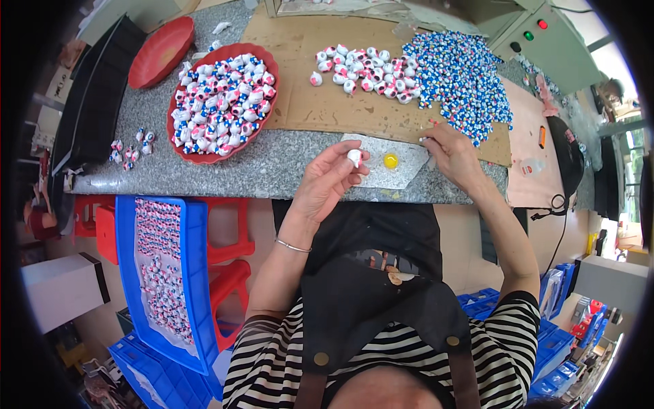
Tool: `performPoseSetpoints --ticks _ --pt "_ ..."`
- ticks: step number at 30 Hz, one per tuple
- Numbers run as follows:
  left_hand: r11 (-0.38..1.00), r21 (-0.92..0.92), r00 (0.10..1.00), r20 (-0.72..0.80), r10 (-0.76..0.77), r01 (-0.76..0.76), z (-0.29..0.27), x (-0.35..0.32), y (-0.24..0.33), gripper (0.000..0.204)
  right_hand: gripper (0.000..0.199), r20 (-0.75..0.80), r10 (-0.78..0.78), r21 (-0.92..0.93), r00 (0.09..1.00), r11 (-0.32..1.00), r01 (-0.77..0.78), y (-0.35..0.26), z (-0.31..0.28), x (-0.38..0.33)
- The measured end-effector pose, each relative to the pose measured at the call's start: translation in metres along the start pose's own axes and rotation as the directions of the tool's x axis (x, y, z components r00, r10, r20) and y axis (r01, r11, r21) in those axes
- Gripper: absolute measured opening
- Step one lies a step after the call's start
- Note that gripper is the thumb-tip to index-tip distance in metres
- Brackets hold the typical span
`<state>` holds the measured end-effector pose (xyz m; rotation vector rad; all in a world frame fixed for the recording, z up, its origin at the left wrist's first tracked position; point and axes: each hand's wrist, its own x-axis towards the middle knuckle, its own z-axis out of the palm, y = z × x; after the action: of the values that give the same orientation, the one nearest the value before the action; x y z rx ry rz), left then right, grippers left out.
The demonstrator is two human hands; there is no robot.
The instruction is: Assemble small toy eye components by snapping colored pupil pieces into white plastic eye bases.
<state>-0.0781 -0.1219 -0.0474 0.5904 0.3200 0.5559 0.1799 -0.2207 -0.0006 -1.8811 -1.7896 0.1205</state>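
Observation:
My left hand is closed round a small white head-shaped piece with pink on it, held between thumb and fingers above the counter's front edge. To its right, my right hand pinches something tiny at the fingertips, too small to name. Between the hands lies a pale speckled sheet bearing a round yellow blob. Beyond it, on cardboard, are many loose white heads with pink and dark marks. A large heap of tiny blue, white and pink parts adjoins them on the right.
A red scalloped bowl on the left is piled with joined blue-and-white figures; a second red bowl stands behind it. Several figures lie on the granite counter. A blue crate of figures and red stools are below left.

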Motion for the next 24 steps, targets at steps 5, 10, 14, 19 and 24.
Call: performPoseSetpoints --ticks 5,10,14,19,24 --pt "0.999 0.039 0.999 -0.046 0.029 -0.027 0.003 -0.007 0.003 0.033 0.012 0.138 -0.005 0.207 0.990 0.978 -0.024 -0.035 -0.002 -0.003" --pt "0.937 0.327 0.986 -0.062 0.153 -0.124 -0.008 -0.009 -0.002 0.034 0.013 0.162 -0.161 0.094 0.973 0.985 0.148 -0.040 0.009 -0.006" --pt "0.915 0.367 0.972 -0.094 0.216 -0.168 0.000 -0.009 -0.002 0.035 0.010 0.198 -0.225 -0.101 0.954 0.963 0.248 -0.046 0.024 0.004" --pt "0.817 0.537 0.946 -0.097 0.310 -0.213 0.004 -0.012 -0.001 0.035 0.010 0.239 -0.280 -0.061 0.930 0.951 0.302 -0.043 0.022 0.008" --pt "0.627 0.732 0.901 -0.039 0.431 -0.269 0.005 -0.009 -0.015 0.030 0.008 0.243 -0.243 -0.026 0.939 0.966 0.256 -0.042 0.020 0.007"
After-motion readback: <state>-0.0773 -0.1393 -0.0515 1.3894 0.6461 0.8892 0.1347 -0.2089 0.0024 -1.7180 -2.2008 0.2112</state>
